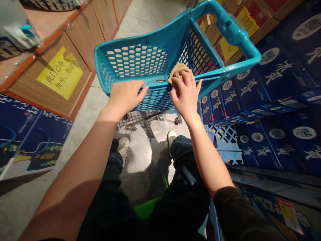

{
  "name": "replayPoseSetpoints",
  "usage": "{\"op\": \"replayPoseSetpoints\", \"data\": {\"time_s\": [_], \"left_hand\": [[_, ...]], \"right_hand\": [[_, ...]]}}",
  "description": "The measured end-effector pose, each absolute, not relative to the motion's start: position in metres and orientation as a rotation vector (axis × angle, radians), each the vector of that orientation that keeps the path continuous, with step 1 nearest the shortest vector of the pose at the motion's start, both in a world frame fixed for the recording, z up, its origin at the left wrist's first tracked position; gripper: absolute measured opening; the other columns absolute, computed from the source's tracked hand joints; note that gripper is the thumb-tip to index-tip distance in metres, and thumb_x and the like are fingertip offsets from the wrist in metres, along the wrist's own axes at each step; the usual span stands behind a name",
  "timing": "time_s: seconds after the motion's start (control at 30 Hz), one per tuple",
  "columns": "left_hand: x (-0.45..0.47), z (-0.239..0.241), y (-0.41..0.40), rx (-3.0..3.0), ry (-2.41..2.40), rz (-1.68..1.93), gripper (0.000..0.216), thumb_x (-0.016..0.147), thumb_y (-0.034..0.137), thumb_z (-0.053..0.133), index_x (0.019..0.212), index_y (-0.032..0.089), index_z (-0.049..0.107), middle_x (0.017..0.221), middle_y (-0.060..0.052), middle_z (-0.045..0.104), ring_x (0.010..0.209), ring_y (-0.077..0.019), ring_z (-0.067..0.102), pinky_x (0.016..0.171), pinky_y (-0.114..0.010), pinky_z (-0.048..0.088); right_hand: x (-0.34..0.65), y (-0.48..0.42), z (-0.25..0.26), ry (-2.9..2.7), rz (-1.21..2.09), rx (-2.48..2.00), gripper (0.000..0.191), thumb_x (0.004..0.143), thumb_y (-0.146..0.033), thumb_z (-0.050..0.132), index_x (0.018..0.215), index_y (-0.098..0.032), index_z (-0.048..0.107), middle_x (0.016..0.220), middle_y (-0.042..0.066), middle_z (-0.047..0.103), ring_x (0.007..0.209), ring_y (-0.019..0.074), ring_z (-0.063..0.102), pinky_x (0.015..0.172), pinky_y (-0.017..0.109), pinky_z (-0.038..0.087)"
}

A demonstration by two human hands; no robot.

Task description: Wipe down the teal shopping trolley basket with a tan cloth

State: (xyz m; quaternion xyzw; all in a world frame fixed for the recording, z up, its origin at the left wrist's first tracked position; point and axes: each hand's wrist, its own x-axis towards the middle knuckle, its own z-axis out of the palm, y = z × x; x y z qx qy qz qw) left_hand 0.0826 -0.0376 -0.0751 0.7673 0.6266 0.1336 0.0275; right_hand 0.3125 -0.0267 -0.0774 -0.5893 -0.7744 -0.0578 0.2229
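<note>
A turquoise plastic shopping cart (pixel 140 60) stands tilted in front of me, its mesh basket facing me and its handle (pixel 233 31) at the upper right. My left hand (pixel 125 97) grips the basket's near rim, fingers curled over the edge. My right hand (pixel 184 92) is closed on a crumpled tan cloth (pixel 177 71) and presses it against the rim by the basket's inner corner. I am seated on a green stool (pixel 147 207), knees apart, shoes (pixel 122 145) on the floor below the cart.
Stacked dark blue cartons (pixel 273 100) fill the right side, with a blue crate (pixel 225 140) beside my right knee. A wooden cabinet with a yellow notice (pixel 60 72) stands on the left, more blue boxes (pixel 30 137) below it. Grey tiled floor (pixel 140 20) runs ahead.
</note>
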Motion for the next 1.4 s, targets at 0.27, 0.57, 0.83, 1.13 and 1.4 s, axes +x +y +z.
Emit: {"op": "replayPoseSetpoints", "data": {"time_s": [0.27,0.57,0.83,1.13,1.4], "left_hand": [[0.083,-0.074,-0.039,2.333,1.937,0.414,0.053,0.112,0.051,0.031,0.123,0.021,0.074,0.124,-0.016,0.079,0.117,-0.0374,0.072,0.088,-0.041,0.047],[0.084,-0.074,-0.038,2.342,1.935,0.399,0.054,0.112,0.049,0.030,0.124,0.021,0.074,0.126,-0.017,0.079,0.117,-0.0384,0.072,0.087,-0.042,0.047],[0.083,-0.073,-0.039,2.323,1.939,0.381,0.053,0.112,0.050,0.031,0.124,0.020,0.073,0.126,-0.017,0.078,0.119,-0.0393,0.071,0.089,-0.043,0.047],[0.084,-0.074,-0.038,2.322,1.953,0.388,0.053,0.112,0.049,0.031,0.124,0.020,0.073,0.124,-0.016,0.078,0.118,-0.0384,0.071,0.090,-0.043,0.047],[0.081,-0.076,-0.037,2.375,1.953,0.389,0.054,0.112,0.048,0.029,0.122,0.019,0.074,0.121,-0.016,0.079,0.112,-0.0369,0.072,0.084,-0.042,0.047]], "right_hand": [[0.293,-0.040,-0.078,-2.289,-0.149,-1.509,0.052,0.099,-0.023,0.050,0.148,-0.032,0.065,0.170,0.008,0.053,0.169,0.0373,0.031,0.134,0.083,0.009],[0.308,-0.031,-0.082,-2.172,-0.151,-1.559,0.050,0.098,-0.022,0.050,0.144,-0.030,0.067,0.169,0.011,0.053,0.169,0.0405,0.029,0.132,0.086,0.011],[0.302,-0.036,-0.073,-2.266,-0.169,-1.580,0.051,0.099,-0.021,0.049,0.146,-0.031,0.066,0.171,0.009,0.052,0.168,0.0387,0.032,0.133,0.084,0.010],[0.298,-0.038,-0.083,-2.267,-0.180,-1.532,0.054,0.098,-0.023,0.050,0.151,-0.029,0.062,0.172,0.011,0.050,0.170,0.0400,0.028,0.134,0.083,0.015],[0.321,-0.019,-0.083,-2.152,-0.276,-1.608,0.043,0.105,-0.028,0.046,0.143,-0.031,0.066,0.167,0.011,0.054,0.166,0.0409,0.035,0.131,0.087,0.015]]}}
